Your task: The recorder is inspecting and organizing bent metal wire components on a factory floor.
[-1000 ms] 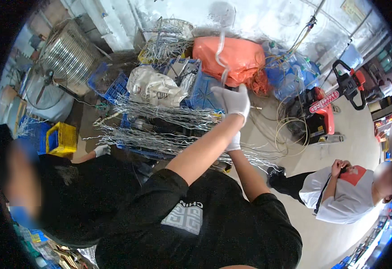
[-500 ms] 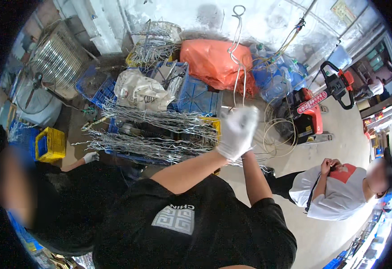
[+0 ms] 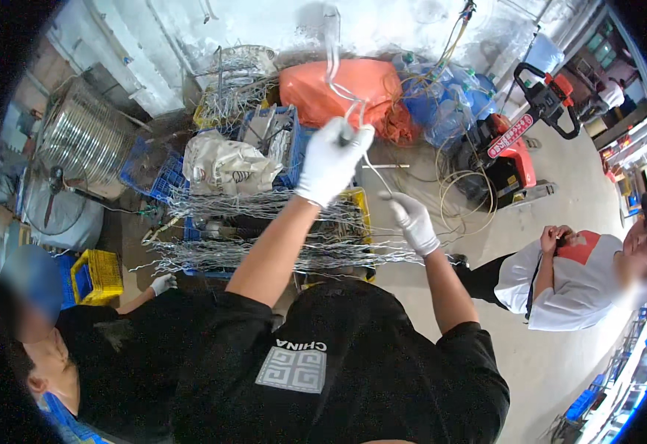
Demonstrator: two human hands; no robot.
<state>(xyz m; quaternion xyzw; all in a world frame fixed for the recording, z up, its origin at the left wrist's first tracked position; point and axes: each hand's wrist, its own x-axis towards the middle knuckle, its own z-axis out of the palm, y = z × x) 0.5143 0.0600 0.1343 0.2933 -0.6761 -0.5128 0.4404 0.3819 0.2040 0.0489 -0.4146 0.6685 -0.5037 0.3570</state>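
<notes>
A long bent metal wire (image 3: 331, 53), blurred at its looped top, rises in front of the white wall. My left hand (image 3: 329, 164), in a white glove, is closed around its kinked lower part. A dark patch shows among those fingers; I cannot tell what it is. From there a thin end of the wire slants down to my right hand (image 3: 416, 226), also white-gloved, whose fingertips pinch it. Under my hands, bundles of wavy metal wires (image 3: 279, 255) lie across a blue crate and a yellow one (image 3: 360, 200).
An orange-red sack (image 3: 312, 85) and blue water bottles (image 3: 442, 103) stand against the wall. Right of them is a red-and-black machine (image 3: 512, 159). One person in black (image 3: 116, 348) is close on my left; another in white (image 3: 582, 288) stands right. A wire coil (image 3: 90, 148) sits far left.
My hands were together; now they are apart, the left higher and further left, the right lower. The wire has shifted left and tilted. The whole view has also shifted slightly.
</notes>
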